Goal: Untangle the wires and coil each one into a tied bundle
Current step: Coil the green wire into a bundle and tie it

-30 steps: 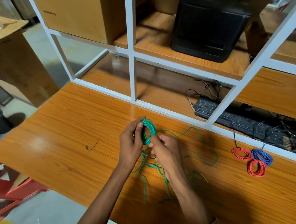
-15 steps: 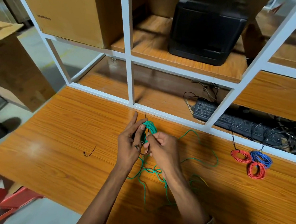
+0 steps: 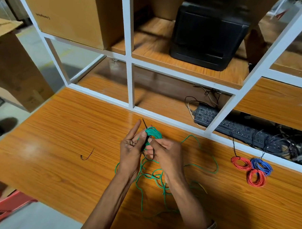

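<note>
Head view: mirrored, unreadable print on cardboard box [image 3: 68, 12] above green wire coil [image 3: 154, 133].

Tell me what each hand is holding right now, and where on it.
Left hand holds the green wire coil at its near-left rim under the thumb. Right hand pinches the black tie at the same spot.

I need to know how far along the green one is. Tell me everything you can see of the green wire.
The green wire is thin, plastic-coated, and partly wound into a small coil held above the table between the left hand and right hand. A black tie crosses the coil at the left thumb. The rest trails loose in tangled loops on the table, under and to the right of the wrists.
</note>
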`<state>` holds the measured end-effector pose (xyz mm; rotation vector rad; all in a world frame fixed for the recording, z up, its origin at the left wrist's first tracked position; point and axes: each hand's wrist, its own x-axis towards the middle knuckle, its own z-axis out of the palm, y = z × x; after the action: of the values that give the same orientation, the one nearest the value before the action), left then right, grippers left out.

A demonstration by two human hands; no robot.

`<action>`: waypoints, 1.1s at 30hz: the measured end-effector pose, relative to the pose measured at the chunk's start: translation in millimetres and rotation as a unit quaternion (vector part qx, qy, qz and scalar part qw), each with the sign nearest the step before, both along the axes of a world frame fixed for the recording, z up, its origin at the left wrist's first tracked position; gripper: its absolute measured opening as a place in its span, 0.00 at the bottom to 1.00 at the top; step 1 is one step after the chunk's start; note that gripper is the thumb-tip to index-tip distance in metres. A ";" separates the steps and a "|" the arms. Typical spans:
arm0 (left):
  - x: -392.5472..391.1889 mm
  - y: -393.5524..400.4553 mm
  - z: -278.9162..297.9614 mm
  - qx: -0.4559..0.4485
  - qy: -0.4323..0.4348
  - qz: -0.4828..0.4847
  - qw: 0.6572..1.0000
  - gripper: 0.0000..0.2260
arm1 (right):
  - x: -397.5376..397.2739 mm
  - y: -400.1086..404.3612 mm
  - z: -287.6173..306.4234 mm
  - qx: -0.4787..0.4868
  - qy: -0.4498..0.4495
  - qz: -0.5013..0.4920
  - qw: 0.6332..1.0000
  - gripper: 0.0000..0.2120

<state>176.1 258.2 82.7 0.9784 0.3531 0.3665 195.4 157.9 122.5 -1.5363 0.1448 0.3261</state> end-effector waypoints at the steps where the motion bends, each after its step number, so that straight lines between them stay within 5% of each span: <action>1: 0.2 -0.2 -2.0 0.011 0.006 0.001 1.000 0.20 | -0.2 -0.2 -0.7 0.008 0.007 -0.004 1.000 0.09; 9: 0.6 5.1 -4.0 0.091 0.035 0.037 0.995 0.11 | -3.4 -3.4 4.2 0.060 0.076 0.054 0.994 0.03; 12: 2.8 9.0 -7.3 0.130 0.052 0.062 0.988 0.10 | -1.8 -10.5 13.6 0.078 0.109 0.071 0.988 0.12; 19: 5.8 14.1 -10.4 0.190 0.061 0.083 0.976 0.10 | 9.4 -27.4 44.0 0.213 0.141 0.167 0.952 0.13; 28: 7.9 10.9 -8.8 0.210 0.068 0.059 0.973 0.10 | 22.3 -29.2 37.5 -0.035 -0.080 0.065 0.994 0.07; 33: 8.1 7.3 -2.7 0.228 0.063 0.048 0.971 0.10 | 23.2 -36.1 37.1 -0.066 -0.130 0.058 0.988 0.05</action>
<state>184.2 265.6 80.0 1.4423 0.4433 0.4861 218.6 121.8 159.6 -1.7073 -0.1305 0.2089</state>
